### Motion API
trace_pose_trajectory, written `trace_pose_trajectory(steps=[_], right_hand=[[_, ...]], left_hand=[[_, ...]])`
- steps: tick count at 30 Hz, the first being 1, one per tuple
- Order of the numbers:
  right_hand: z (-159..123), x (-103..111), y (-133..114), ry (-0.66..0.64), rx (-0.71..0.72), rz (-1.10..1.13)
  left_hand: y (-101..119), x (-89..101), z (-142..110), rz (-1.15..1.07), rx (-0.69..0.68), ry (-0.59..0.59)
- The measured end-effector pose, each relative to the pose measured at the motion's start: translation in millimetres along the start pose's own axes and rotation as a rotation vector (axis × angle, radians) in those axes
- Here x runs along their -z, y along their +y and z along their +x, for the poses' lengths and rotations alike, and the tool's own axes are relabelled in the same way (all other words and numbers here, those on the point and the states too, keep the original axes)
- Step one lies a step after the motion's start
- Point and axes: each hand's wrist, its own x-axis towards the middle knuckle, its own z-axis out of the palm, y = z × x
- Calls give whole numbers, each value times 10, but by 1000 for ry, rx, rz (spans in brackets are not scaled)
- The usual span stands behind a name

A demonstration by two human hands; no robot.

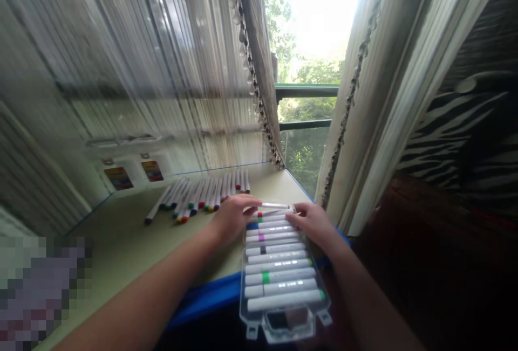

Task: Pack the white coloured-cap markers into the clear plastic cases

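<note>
A clear plastic marker case [243, 308] with a handle at its near end juts over the table's front edge. Several white markers [283, 275] lie across it in a stacked row, some with green, purple, blue or dark bands. At the far end of the case, my left hand [237, 213] pinches one end of a white marker [275, 206] held crosswise above the others. My right hand [313, 221] is closed at the case's far right corner, its thumb over the topmost markers and its fingertips close to the held marker's other end.
Loose markers with coloured ends [198, 200] lie in a row on the pale table [133, 265]. Clear packaging with two printed labels [152, 171] stands at the back left. Striped curtains [194, 81] hang behind, beside a bright window. A blurred patch covers the lower left.
</note>
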Motion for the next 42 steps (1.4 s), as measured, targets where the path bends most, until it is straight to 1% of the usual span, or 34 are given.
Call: trace_pose_trajectory(steps=[1, 3, 5, 6, 9, 12, 16, 19, 27, 28, 32, 33, 38, 42], right_hand=[[17, -20, 5, 13, 9, -48], [56, -52, 22, 82, 52, -119], [105, -70, 37, 145, 134, -142], [131, -76, 40, 146, 183, -132], [191, -85, 35, 36, 302, -97], [187, -87, 33, -32, 325, -94], [109, -70, 76, -57, 343, -115], [80, -52, 105, -72, 342, -113], [150, -54, 129, -92, 257, -12], [159, -62, 136, -78, 247, -5], [184, -97, 144, 67, 223, -1], [186, -104, 139, 85, 207, -4], [173, -115, 93, 128, 160, -48], [160, -115, 73, 118, 152, -60]], left_hand=[[-34, -8, 1, 3, 26, -29], [-72, -15, 5, -15, 84, -74], [-72, -14, 7, -27, 125, -96], [-62, -12, 7, -29, 138, -102], [-15, -2, -3, -20, 159, -119], [26, 9, -28, -21, 168, -140], [54, 18, -50, -14, 187, -159], [60, 21, -49, 27, 216, -177], [90, 57, -64, 147, 243, -249], [101, 66, -72, 161, 246, -260], [150, 98, -93, 222, 229, -299], [158, 103, -91, 238, 228, -301], [149, 98, -47, 245, 230, -313], [162, 78, -36, 267, 232, -297]])
